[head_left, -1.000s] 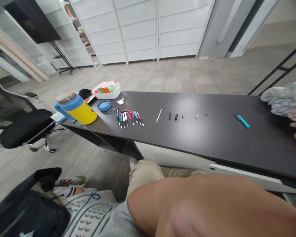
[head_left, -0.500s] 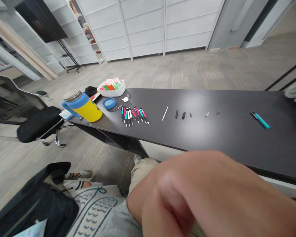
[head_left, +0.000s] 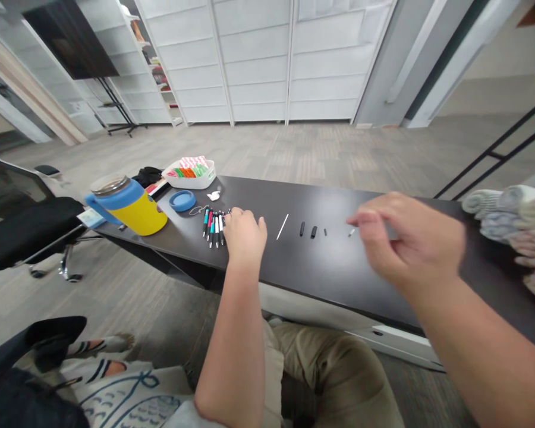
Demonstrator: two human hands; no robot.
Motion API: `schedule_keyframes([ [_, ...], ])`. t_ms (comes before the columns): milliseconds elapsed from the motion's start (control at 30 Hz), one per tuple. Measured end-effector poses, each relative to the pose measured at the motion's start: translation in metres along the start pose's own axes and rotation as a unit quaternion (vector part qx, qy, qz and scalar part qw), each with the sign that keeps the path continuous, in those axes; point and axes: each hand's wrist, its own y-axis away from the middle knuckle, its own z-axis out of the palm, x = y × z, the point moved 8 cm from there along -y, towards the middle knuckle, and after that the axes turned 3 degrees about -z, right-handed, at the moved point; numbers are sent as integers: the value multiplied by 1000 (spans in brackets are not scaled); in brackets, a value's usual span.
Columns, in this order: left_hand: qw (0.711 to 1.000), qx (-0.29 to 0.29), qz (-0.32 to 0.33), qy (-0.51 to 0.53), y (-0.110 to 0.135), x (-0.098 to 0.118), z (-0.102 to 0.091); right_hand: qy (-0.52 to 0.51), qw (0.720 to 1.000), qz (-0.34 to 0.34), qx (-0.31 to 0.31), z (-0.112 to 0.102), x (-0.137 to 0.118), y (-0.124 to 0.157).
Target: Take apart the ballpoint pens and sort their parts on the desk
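A row of several pens (head_left: 211, 226) in black, white, pink and teal lies on the dark table (head_left: 321, 270). My left hand (head_left: 245, 235) rests on the right end of that row, its fingers curled down over the pens. A thin white rod (head_left: 282, 226), two short black pieces (head_left: 307, 230) and a tiny dark piece (head_left: 325, 232) lie in a line to the right. My right hand (head_left: 405, 238) hovers above the table, smeared by motion, its fingertips beside a small grey piece (head_left: 351, 233).
A yellow jug with a blue lid (head_left: 125, 208), a blue ring-shaped lid (head_left: 182, 200) and a white tray of coloured items (head_left: 189, 172) stand at the table's left end. Rolled towels (head_left: 512, 214) are stacked at the right. A black office chair (head_left: 22, 229) is at the left.
Both arms have come up from my lap to the table. The left hand has landed on the pen row and the right hand now covers the spot where the teal pen lay.
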Motion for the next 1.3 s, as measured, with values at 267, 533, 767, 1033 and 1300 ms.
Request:
schedule_keyframes([
  [267, 997, -46, -30, -53, -5, -8, 13, 43, 991, 124, 19, 59, 97, 22],
  [533, 994, -35, -43, -99, -8, -14, 15, 8, 957, 267, 115, 41, 146, 52],
  [767, 997, -32, -18, -69, -3, -4, 15, -29, 962, 257, 88, 49, 139, 47],
  [1033, 995, -46, -42, -75, -3, -7, 19, -30, 967, 249, 51, 56, 139, 46],
  [1300, 995, -25, -63, -79, -7, -12, 19, -34, 968, 247, 35, 60, 140, 44],
])
